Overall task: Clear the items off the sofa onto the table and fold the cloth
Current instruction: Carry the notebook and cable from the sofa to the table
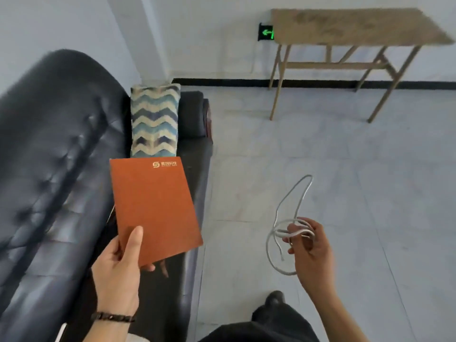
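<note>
My left hand [118, 265] grips the lower corner of an orange-brown notebook [155, 206], thumb on its cover, and holds it up over the seat of the black leather sofa [54, 149]. Out over the floor, my right hand [312, 248] holds a loosely looped white cable [287, 230], with loops hanging below and sticking up above the fingers. A chevron-patterned cloth or cushion [154, 122] in blue and cream stands against the sofa back at the far end. The wooden table [355, 25] stands by the far wall, across the floor to the right.
Grey tiled floor [345, 156] stretches between the sofa and the table. A green lit exit sign [266, 32] is on the wall beside the table. My dark trouser leg and shoe [274, 299] show at the bottom. The sofa's armrest [195, 114] lies beyond the patterned cloth.
</note>
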Action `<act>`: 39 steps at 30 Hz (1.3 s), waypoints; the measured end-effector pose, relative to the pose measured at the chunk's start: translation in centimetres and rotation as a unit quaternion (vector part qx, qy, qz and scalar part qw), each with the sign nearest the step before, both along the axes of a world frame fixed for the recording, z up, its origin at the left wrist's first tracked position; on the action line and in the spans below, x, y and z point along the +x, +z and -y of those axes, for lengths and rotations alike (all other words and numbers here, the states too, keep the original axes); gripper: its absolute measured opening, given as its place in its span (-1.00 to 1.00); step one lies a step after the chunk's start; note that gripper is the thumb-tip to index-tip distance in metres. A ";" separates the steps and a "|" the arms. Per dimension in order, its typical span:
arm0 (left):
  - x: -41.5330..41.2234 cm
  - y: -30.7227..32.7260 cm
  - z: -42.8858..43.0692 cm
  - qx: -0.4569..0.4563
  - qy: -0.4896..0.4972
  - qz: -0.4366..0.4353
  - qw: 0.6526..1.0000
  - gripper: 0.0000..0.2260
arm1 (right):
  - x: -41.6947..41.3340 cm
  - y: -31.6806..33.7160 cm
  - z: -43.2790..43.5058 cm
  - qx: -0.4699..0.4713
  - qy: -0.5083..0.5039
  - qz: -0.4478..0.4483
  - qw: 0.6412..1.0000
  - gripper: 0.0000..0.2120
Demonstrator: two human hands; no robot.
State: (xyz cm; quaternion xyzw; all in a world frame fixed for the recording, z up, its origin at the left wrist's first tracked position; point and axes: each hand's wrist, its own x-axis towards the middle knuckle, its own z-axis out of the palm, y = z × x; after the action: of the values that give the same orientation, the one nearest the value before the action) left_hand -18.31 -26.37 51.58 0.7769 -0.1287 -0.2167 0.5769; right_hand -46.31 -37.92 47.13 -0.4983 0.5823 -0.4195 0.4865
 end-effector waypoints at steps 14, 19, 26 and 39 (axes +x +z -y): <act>-17.1 0.0 32.0 -0.006 -0.133 0.011 0.991 -0.68 | -17.1 0.8 25.9 0.022 -0.117 0.002 0.993 -0.77; -19.4 -2.6 45.1 -0.009 -0.132 -0.018 0.991 -0.72 | -19.7 -1.3 37.3 0.031 -0.143 0.004 0.989 -0.78; -24.3 -1.7 68.1 0.004 -0.198 -0.081 0.977 -0.74 | -24.9 1.0 55.0 0.025 -0.207 0.008 0.978 -0.84; -40.5 -2.0 107.9 -0.023 -0.339 -0.069 0.938 -0.79 | -37.6 -1.0 89.4 -0.026 -0.312 0.033 0.949 -0.83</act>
State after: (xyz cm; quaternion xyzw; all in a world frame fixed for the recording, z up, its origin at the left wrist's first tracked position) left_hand -58.84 -134.26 49.54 0.6568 -0.3492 -0.4495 0.4946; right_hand -83.95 -127.33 46.09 -0.2905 0.6810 -0.5815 0.3373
